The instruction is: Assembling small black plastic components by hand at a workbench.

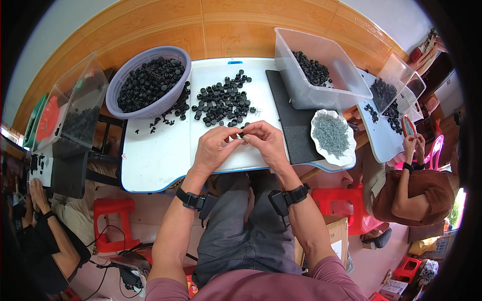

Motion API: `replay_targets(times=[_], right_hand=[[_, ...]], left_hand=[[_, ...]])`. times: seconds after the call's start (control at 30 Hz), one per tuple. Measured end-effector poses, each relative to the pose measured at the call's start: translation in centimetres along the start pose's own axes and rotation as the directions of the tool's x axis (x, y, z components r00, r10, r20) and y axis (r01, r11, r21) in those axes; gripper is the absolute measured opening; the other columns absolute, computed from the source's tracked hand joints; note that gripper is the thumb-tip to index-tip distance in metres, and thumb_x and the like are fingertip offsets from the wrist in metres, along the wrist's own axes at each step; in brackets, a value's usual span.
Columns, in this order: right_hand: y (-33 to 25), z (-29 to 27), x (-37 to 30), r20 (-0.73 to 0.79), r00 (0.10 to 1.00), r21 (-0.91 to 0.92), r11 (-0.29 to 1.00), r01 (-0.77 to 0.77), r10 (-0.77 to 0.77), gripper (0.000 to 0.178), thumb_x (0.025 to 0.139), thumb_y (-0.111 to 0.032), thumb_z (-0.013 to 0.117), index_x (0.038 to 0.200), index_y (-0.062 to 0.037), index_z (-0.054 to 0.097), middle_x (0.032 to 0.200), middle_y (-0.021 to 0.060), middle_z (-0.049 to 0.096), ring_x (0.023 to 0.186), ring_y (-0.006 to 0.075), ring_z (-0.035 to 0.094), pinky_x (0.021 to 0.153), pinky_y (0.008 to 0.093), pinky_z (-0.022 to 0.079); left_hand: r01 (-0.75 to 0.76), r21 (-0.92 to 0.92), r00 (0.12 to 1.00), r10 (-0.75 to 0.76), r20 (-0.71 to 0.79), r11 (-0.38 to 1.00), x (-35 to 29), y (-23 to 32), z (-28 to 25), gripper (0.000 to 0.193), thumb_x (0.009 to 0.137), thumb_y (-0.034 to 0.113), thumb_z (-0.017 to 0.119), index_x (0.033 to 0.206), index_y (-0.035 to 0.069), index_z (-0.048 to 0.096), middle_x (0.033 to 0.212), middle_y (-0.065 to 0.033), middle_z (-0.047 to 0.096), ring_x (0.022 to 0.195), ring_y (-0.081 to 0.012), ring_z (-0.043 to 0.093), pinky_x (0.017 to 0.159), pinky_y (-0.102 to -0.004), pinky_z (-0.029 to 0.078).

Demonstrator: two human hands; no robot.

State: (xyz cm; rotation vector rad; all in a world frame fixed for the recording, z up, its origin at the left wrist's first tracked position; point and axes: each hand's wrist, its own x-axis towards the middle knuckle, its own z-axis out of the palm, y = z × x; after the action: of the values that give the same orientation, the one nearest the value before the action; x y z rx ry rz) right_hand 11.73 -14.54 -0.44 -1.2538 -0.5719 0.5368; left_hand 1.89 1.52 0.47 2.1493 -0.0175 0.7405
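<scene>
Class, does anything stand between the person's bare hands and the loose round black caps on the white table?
Nothing visible does. The caps lie just beyond the left hand and right hand, which pinch a small dark piece; the round purple plastic basket and clear plastic bin stand to the sides.

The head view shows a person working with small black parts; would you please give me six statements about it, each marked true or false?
1. The left hand and right hand meet at a small black part. True.
2. The purple basket stands left of the clear bin. True.
3. The clear bin is empty. False: loose black pieces lie in it.
4. The scalloped white dish holds thin grey pieces. True.
5. The scalloped white dish is left of both hands. False: it is to their right.
6. Both the person's wrists are bare. False: each wears a black strap.
</scene>
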Motion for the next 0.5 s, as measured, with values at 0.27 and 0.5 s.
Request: replay_targets(times=[0.27,0.5], right_hand=[[-0.09,-0.02,0.08,0.01,1.0,-0.023,1.0,-0.014,0.015,0.016,0.094,0.001,0.068,0.109,0.0053,0.066,0.096,0.0098,0.073,0.085,0.0141,0.07,0.078,0.0272,0.057],[-0.44,-0.18,-0.06,-0.114,0.993,-0.078,0.997,0.018,-0.027,0.015,0.092,0.0,0.07,0.107,0.0043,0.069,0.096,0.0073,0.074,0.083,0.0103,0.069,0.075,0.0242,0.055]], left_hand=[[-0.05,-0.006,0.998,0.05,-0.034,0.999,-0.03,-0.26,0.1,0.019,0.084,0.009,0.079,0.102,0.007,0.076,0.086,-0.006,0.073,0.072,-0.0184,0.069,0.062,-0.0292,0.057],[-0.026,0.06,0.991,0.033,-0.126,0.998,0.12,0.17,0.08,0.019,0.082,0.006,0.077,0.101,0.009,0.075,0.083,-0.004,0.071,0.065,-0.0182,0.062,0.066,-0.0328,0.051]])
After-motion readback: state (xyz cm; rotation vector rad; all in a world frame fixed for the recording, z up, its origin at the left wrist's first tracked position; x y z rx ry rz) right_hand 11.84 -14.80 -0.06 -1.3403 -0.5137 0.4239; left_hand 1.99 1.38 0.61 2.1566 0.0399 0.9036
